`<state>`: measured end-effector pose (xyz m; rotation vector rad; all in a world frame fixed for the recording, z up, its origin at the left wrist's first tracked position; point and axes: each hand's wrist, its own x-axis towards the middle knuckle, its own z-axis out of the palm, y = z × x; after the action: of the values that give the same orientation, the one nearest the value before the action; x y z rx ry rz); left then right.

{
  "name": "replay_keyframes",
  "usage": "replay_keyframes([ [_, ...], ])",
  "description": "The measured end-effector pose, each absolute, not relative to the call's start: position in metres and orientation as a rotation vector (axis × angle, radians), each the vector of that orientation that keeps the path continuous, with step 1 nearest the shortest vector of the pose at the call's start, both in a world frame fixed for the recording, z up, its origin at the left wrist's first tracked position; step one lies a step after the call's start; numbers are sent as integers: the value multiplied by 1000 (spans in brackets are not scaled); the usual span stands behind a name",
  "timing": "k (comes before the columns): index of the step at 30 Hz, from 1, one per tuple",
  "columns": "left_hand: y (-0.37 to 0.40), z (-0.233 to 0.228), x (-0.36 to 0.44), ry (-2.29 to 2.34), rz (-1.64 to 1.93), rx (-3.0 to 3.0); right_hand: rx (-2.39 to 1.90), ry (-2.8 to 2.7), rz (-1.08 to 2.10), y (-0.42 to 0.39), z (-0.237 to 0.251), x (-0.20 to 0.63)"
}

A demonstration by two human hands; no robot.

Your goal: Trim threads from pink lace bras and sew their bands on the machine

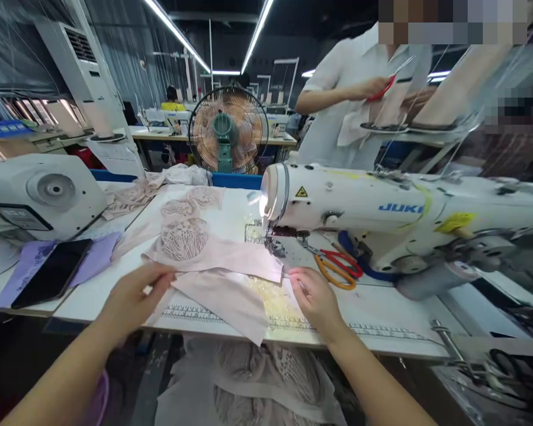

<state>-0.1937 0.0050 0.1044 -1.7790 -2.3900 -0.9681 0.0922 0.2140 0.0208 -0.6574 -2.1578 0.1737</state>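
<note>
Both hands' grip pinches pink fabric (231, 260) beside JUKI sewing machine (382, 207).

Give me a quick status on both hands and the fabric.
Left hand and right hand pinch pink fabric, flat beside sewing machine. Scissors lie right.

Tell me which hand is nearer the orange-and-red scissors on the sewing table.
Right. The right hand rests at the pink fabric's right edge, just left of the scissors. The left hand holds the fabric's far left side, across the piece.
</note>
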Motion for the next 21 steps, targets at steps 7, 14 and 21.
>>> replay_keyframes([
  [7,139,144,-291,-2483,-726,-1519,-677,-2122,191,213,23,87],
  [14,228,128,-343,-2577,-320,-1639,-737,-2112,250,217,18,83],
  [21,261,101,-366,-2632,-103,-1688,-862,-2121,316,223,9,81],
])
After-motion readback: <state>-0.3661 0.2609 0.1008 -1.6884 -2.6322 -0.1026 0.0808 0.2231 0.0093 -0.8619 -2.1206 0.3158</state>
